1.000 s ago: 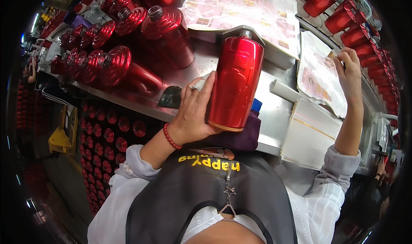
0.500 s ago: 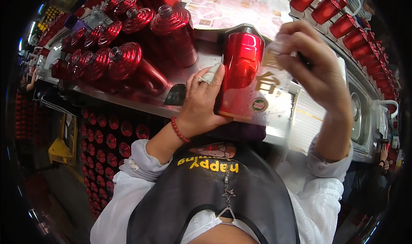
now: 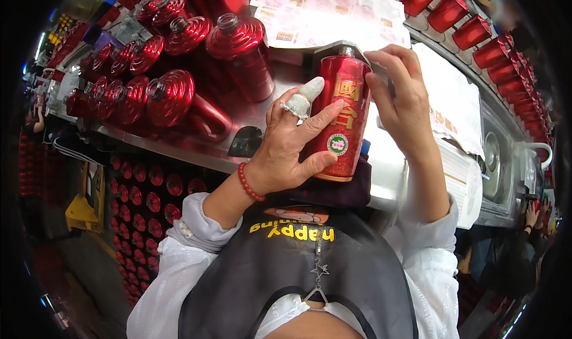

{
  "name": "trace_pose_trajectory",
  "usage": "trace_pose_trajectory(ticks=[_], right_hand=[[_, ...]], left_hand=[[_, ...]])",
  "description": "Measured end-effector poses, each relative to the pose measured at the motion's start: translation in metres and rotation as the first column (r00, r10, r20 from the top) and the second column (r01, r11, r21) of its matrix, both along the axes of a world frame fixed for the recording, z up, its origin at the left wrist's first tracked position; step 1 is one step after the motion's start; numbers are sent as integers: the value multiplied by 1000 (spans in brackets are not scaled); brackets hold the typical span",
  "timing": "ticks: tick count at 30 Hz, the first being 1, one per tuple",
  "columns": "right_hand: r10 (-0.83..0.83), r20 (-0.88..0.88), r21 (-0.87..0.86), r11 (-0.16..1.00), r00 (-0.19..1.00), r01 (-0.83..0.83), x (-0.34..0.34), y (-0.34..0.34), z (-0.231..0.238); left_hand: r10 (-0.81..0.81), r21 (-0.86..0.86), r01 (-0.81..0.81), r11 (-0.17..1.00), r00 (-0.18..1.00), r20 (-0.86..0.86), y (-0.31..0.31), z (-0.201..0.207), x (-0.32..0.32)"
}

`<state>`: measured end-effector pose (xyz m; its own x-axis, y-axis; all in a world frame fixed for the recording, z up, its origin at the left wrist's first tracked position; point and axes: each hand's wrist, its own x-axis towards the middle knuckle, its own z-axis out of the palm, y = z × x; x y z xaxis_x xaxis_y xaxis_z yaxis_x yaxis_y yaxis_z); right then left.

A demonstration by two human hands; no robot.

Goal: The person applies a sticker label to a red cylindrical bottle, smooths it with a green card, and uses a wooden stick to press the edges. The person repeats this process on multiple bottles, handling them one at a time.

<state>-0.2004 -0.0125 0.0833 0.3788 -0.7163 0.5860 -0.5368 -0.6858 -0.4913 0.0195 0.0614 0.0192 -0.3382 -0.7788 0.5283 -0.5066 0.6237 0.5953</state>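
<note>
A red glossy bottle (image 3: 356, 135) lies tilted on the bench before me, its neck away from me. Gold lettering (image 3: 347, 88) and a round green-and-white emblem (image 3: 338, 144) sit on its upper face. My left hand (image 3: 292, 139) has its index finger and thumb stretched apart on that face, pressing near the lettering and emblem. One of its other fingers wears a whitish finger cover (image 3: 311, 90) and is raised off the bottle. My right hand (image 3: 405, 100) is open along the bottle's upper right side, fingers bent and apart, fingertips at its edge.
Red bottles (image 3: 238, 47) crowd the bench at left. A sheet of pale stickers (image 3: 333, 14) lies behind my bottle; white sheets (image 3: 447, 100) are at right. Red cups (image 3: 447, 11) line a conveyor along the far right. More red bottles (image 3: 140, 205) stand below the bench.
The clear film with gold lettering that my right hand held over the bottle now lies as lettering on its face. My right hand moved left; my left index finger and thumb came onto the face.
</note>
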Motion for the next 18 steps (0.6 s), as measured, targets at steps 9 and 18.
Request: trace_pose_trajectory(ticks=[9, 18], right_hand=[[41, -51, 140, 990, 998, -34, -7, 32, -30], [78, -116, 169, 984, 990, -58, -13, 33, -28]], left_hand=[[-36, -10, 36, 999, 999, 19, -16, -1, 4], [-28, 6, 28, 1000, 999, 46, -14, -2, 3]])
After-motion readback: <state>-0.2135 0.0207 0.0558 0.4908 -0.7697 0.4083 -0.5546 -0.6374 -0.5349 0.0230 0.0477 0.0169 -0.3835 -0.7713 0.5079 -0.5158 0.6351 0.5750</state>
